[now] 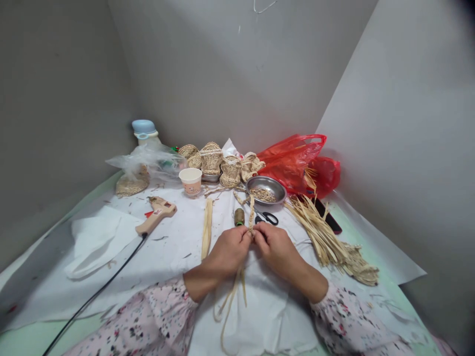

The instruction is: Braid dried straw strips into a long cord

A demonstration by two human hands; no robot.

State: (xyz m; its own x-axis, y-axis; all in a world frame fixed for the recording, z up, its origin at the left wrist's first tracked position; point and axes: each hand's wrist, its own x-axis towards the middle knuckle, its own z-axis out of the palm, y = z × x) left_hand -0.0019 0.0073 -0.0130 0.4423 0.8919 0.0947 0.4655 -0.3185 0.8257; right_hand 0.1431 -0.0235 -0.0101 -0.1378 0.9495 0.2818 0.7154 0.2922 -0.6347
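Observation:
A braid of straw-coloured fibre [251, 210] runs away from me over the white cloth. Its near end is pinched between the fingertips of my left hand [233, 247] and my right hand [276, 247], which meet at the middle. Loose strands [233, 296] hang from below my left hand toward the table's front. Just beyond my fingers lie a spool of thread [239, 216] and black-handled scissors [267, 217], whose blades are partly hidden. A flat bundle of pale strips [207, 228] lies to the left of my hands.
A glue gun [156, 215] with a black cord lies left. Behind are a paper cup [190, 182], woven straw pieces [212, 159], a steel bowl [282, 187] of scraps and a red plastic bag [293, 163]. A fibre bundle [330, 242] lies right, partly over a dark phone [334, 223].

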